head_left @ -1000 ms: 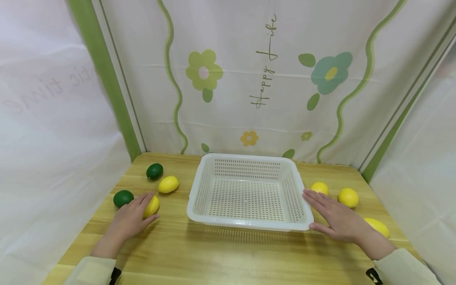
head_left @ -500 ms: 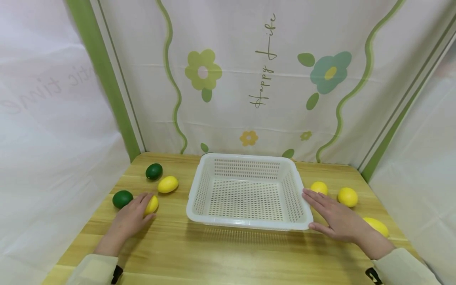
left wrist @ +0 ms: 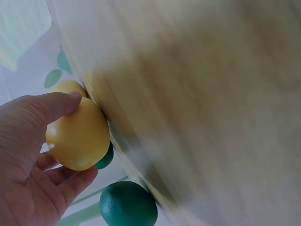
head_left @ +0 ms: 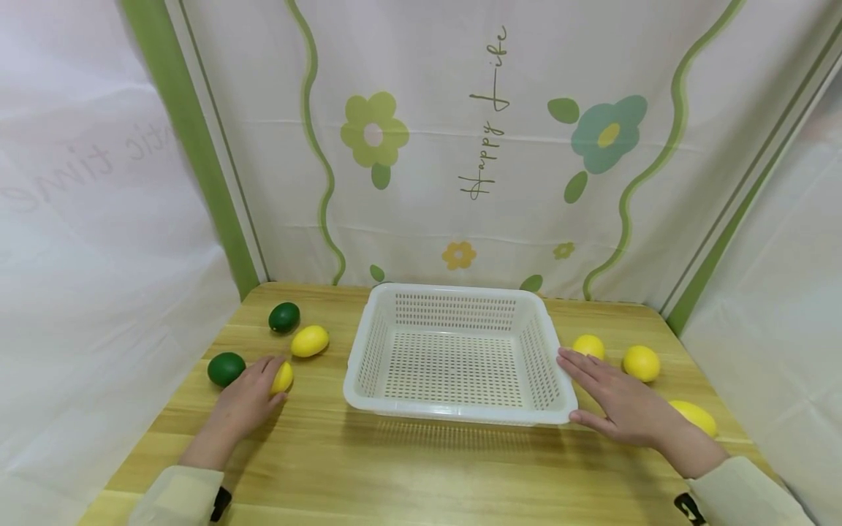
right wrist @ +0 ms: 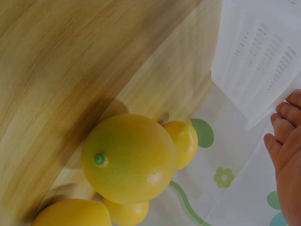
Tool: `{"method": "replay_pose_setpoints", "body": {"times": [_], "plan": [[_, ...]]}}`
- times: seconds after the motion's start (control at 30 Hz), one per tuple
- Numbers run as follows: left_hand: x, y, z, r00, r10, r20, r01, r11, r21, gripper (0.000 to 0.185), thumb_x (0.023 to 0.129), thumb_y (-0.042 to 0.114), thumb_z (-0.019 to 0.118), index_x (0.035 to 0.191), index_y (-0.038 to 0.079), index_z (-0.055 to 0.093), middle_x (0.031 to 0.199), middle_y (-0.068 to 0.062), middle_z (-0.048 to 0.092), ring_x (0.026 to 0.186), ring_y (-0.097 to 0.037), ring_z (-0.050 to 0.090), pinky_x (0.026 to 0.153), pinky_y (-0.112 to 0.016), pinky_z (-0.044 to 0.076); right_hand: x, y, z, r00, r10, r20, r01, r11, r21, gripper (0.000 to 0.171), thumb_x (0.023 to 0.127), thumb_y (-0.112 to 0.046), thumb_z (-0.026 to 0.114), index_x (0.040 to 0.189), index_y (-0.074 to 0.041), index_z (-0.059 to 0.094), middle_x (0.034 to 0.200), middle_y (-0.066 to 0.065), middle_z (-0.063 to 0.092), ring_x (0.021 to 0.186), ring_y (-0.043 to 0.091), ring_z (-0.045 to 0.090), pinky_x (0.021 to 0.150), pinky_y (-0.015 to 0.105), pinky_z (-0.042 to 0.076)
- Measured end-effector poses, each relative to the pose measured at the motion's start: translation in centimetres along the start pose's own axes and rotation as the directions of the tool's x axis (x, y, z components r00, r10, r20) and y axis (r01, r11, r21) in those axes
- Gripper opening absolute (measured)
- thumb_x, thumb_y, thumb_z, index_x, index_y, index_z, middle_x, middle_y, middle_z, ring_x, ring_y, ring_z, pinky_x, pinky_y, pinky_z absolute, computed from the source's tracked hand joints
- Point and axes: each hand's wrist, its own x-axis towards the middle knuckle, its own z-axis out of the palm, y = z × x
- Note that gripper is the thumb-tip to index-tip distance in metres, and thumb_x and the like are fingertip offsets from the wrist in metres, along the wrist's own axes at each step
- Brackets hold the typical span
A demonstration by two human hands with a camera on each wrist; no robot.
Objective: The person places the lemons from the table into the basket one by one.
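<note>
At the left of the table, my left hand (head_left: 243, 400) grips a yellow lemon (head_left: 283, 378). The left wrist view shows thumb and fingers curled round that lemon (left wrist: 80, 134). Beside this hand lies a dark green oval fruit (head_left: 226, 370). Another lemon (head_left: 310, 341) and a second dark green fruit (head_left: 284, 318) lie farther back. My right hand (head_left: 618, 402) rests with straight fingers at the right rim of a white perforated plastic basket (head_left: 460, 413). The basket has nothing in it.
Right of the basket lie round yellow fruits (head_left: 641, 364) and a longer yellow one (head_left: 693, 418). Near the right wrist camera is a large yellow fruit with a green stem nub (right wrist: 127, 160). A patterned curtain (head_left: 427, 204) hangs behind the wooden table (head_left: 427, 482).
My left forearm and sleeve have shifted slightly to the right, while the left hand stays at the lemon. The right hand and the basket have hardly moved.
</note>
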Motion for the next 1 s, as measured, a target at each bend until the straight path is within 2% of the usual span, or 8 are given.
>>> {"method": "replay_pose_setpoints", "body": {"times": [0.13,0.47,1.0], "plan": [[0.11,-0.05,0.17,1.0,-0.002,0.008,0.002,1.0,-0.001,0.066,0.078,0.009,0.082,0.132,-0.006,0.047,0.124,-0.03,0.053,0.109,-0.046,0.055,0.086,-0.056,0.05,-0.01,0.03,0.01,1.0,-0.005,-0.003,0.005,1.0,0.0,0.08,0.089,-0.046,0.067,0.146,0.002,0.038,0.148,0.018,0.04,0.129,0.033,0.045,0.115,0.019,0.007],[0.19,0.15,0.07,1.0,0.014,-0.022,-0.014,1.0,0.001,0.064,0.075,0.004,0.082,0.129,-0.007,0.049,0.12,-0.029,0.055,0.107,-0.044,0.057,0.085,-0.054,0.051,-0.02,0.13,0.01,1.0,-0.004,0.012,0.004,1.0,0.004,0.081,0.088,-0.045,0.068,0.147,0.002,0.036,0.149,0.018,0.039,0.13,0.033,0.045,0.115,0.019,0.007],[0.29,0.4,0.01,1.0,0.021,-0.023,-0.021,1.0,0.015,0.063,0.074,0.002,0.082,0.127,-0.007,0.05,0.118,-0.026,0.057,0.105,-0.042,0.058,0.083,-0.053,0.052,-0.09,0.17,0.15,1.0,0.001,0.007,-0.001,1.0,0.007,0.081,0.089,-0.045,0.067,0.147,0.001,0.037,0.149,0.018,0.039,0.13,0.033,0.045,0.115,0.018,0.007]]}}
